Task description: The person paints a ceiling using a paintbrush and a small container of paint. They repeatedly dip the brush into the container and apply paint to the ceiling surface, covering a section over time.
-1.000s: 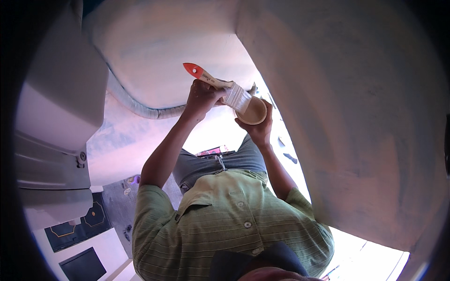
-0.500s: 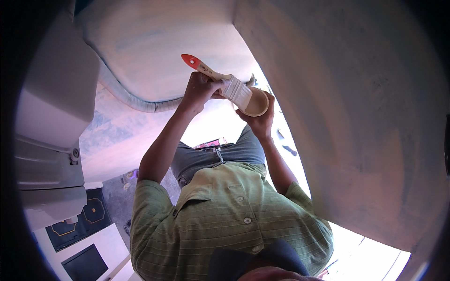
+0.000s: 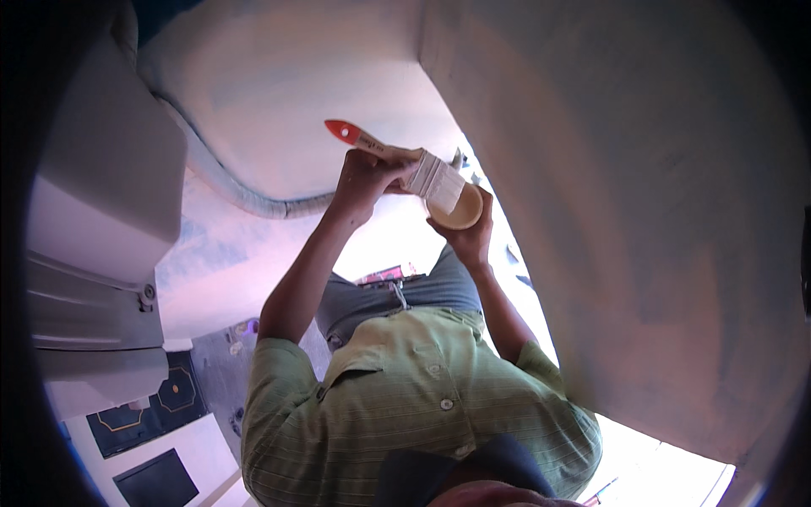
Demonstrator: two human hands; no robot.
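Note:
In my left hand (image 3: 363, 183) is a wide flat paintbrush (image 3: 372, 147) with a red-tipped handle, fingers closed around it near the ferrule. Its pale, paint-coated bristles point down to the right, over the mouth of a small round cup (image 3: 463, 221). My right hand (image 3: 475, 240) wraps around that cup from below and the right, tilting its opening toward me. The inside of the cup looks cream-coloured; how much paint it holds is hard to tell.
A large painted panel or wall (image 3: 650, 220) fills the right side. At the left hangs a bulky white casing (image 3: 93, 313), with a wrapped pipe (image 3: 245, 198) curving along the pale wall (image 3: 296, 93). Lower left are a dark door (image 3: 173, 384) and a dark square opening (image 3: 156, 483).
Both hands, with brush and cup, sit slightly lower in the view, as do the surroundings. The brush still slants into the cup's mouth, and both grips are unchanged.

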